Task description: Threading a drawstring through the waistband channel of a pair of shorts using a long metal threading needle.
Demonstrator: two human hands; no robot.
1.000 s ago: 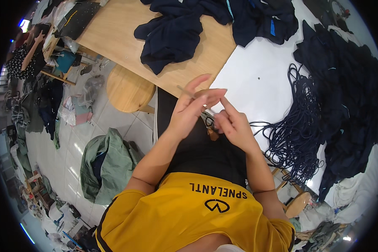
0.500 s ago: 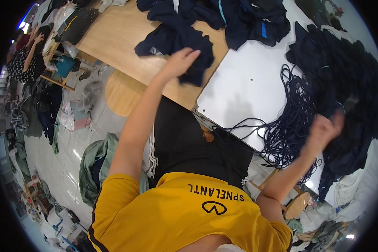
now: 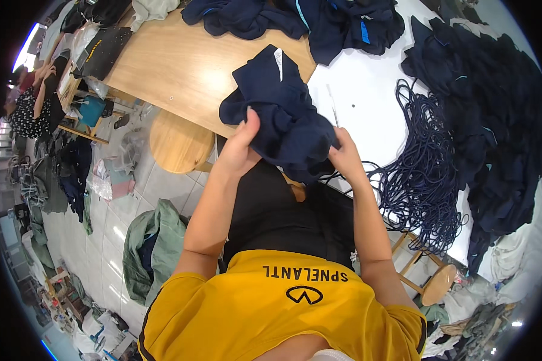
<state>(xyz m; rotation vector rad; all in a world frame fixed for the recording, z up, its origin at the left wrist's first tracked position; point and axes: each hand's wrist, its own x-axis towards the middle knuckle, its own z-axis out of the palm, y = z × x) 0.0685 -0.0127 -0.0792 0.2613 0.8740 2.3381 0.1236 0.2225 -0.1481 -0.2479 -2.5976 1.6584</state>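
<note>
A bunched dark navy garment (image 3: 283,111) with a small white label is held over the table edge in front of me. My left hand (image 3: 239,147) grips its left lower side. My right hand (image 3: 345,157) holds its right lower side, with a thin navy cord running from that hand toward a tangled heap of navy cords (image 3: 427,174) on the white tabletop (image 3: 367,102) to the right.
More navy garments lie piled at the back (image 3: 301,18) and in a big heap on the right (image 3: 494,120). The wooden tabletop (image 3: 174,66) stretches left. Round wooden stools stand below it (image 3: 177,143) and at lower right (image 3: 438,284). Clothes litter the floor; another person sits far left (image 3: 30,96).
My left hand pulled a navy garment from the back pile toward me. My right hand came back from the cord heap and both hands now hold the garment.
</note>
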